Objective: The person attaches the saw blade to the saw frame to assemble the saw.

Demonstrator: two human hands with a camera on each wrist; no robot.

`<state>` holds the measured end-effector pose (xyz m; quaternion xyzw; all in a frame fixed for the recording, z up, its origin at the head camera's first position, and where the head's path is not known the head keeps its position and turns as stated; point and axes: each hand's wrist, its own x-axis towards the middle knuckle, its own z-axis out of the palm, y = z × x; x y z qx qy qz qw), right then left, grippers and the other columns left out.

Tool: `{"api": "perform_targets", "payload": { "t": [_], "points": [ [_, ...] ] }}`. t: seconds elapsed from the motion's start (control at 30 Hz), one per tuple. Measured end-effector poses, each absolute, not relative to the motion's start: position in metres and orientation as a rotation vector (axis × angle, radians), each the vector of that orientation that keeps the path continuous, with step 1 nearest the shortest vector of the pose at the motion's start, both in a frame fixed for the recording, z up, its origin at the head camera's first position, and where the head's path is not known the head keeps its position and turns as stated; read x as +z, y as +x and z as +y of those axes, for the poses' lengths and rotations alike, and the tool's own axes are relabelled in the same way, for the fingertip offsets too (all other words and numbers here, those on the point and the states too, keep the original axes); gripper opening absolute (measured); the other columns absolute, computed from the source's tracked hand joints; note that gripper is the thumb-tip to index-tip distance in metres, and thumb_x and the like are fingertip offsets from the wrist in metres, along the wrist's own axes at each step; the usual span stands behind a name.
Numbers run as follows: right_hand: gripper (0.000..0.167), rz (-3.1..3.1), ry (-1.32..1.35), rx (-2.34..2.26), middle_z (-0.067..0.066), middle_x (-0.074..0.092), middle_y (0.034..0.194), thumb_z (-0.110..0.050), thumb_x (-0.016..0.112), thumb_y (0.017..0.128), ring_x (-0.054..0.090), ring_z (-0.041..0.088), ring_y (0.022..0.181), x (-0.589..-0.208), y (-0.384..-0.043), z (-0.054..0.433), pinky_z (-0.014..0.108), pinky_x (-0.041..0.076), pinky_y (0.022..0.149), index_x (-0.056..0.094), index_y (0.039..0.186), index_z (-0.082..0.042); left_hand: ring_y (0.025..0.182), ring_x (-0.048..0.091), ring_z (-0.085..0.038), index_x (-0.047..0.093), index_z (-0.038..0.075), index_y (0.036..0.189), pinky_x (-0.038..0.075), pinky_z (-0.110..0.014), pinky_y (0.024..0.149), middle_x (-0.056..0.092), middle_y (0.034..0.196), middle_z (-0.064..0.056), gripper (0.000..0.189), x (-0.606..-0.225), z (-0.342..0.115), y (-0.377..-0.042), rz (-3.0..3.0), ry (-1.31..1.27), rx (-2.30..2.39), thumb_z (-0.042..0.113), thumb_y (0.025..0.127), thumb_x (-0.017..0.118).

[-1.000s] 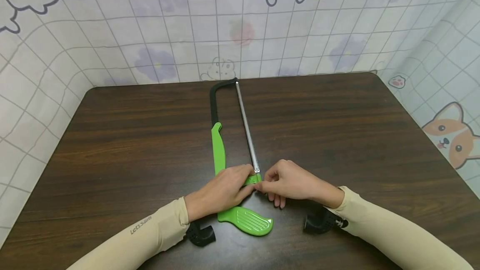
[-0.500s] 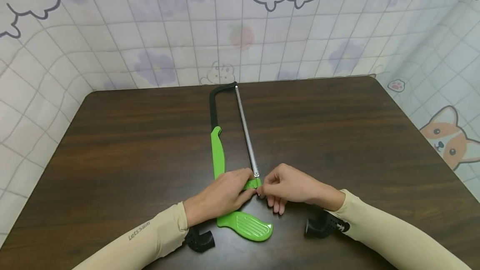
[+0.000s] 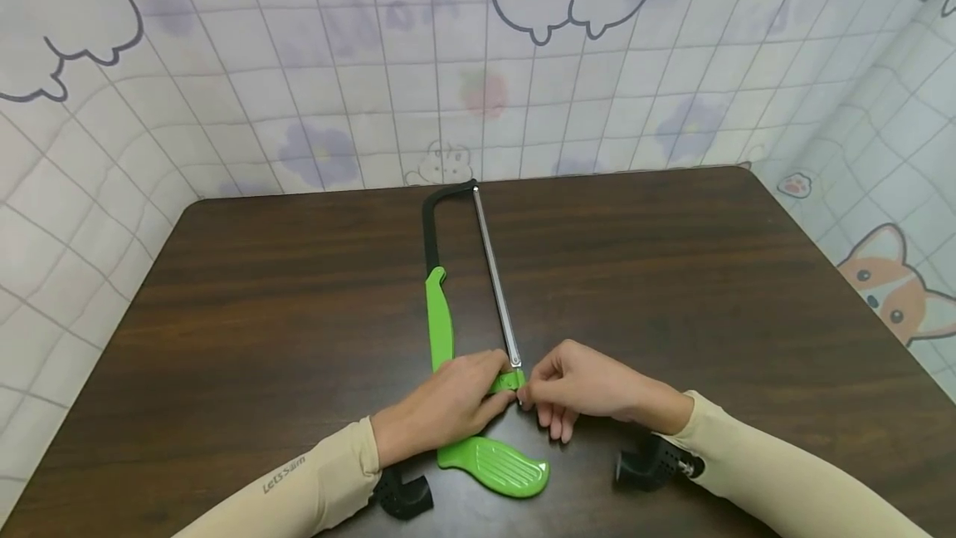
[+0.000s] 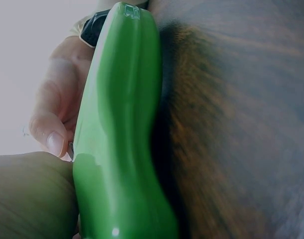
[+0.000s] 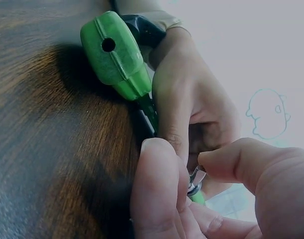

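A hacksaw (image 3: 439, 318) with a green handle and black front frame lies on the table, its silver blade (image 3: 496, 279) on the right side. My left hand (image 3: 448, 405) holds the saw across the green part by the blade's near end, thumb and fingers around it. My right hand (image 3: 590, 384) is just to the right, thumb and fingertips pinching a small metal wing nut (image 5: 195, 179) at that end. In the left wrist view the green grip (image 4: 124, 119) fills the middle. Fingers hide much of the nut.
The dark wooden table (image 3: 672, 272) extends around the saw on all sides. A patterned cloth (image 3: 373, 65) hangs behind the far edge and along the sides. Black wrist cameras (image 3: 648, 465) hang under both forearms, close to the tabletop.
In the head view the whole scene has shifted downward as the camera tilts. Both hands stay at the same end of the saw; the right fingertips have shifted slightly at the nut.
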<state>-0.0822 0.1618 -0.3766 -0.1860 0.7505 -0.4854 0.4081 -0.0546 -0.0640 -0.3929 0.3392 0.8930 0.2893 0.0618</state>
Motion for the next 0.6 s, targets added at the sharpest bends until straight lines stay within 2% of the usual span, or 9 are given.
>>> {"api": "perform_targets", "payload": {
  "t": [0.2, 0.6],
  "points": [
    [0.030, 1.859, -0.450, -1.254, 0.001, 0.066, 0.065, -0.021, 0.062, 0.100, 0.064, 0.009, 0.050, -0.3776, -0.0794, 0.1632, 0.028, 0.058, 0.053, 0.076, 0.084, 0.000, 0.067, 0.042, -0.001, 0.062, 0.011, 0.106, 0.037, -0.016, 0.059, 0.053, 0.079, 0.007, 0.011, -0.3930, -0.0623, -0.0518, 2.694, 1.002, 0.862, 0.021, 0.104, 0.063],
    [0.029, 1.842, -0.438, -1.271, 0.002, 0.066, 0.065, -0.021, 0.063, 0.100, 0.065, 0.009, 0.051, -0.3759, -0.0802, 0.1625, 0.027, 0.058, 0.052, 0.076, 0.086, 0.001, 0.068, 0.043, -0.001, 0.062, 0.008, 0.107, 0.039, -0.016, 0.060, 0.057, 0.080, 0.004, 0.011, -0.3922, -0.0635, -0.0530, 2.719, 1.045, 0.856, 0.018, 0.103, 0.064]
  ]
}}
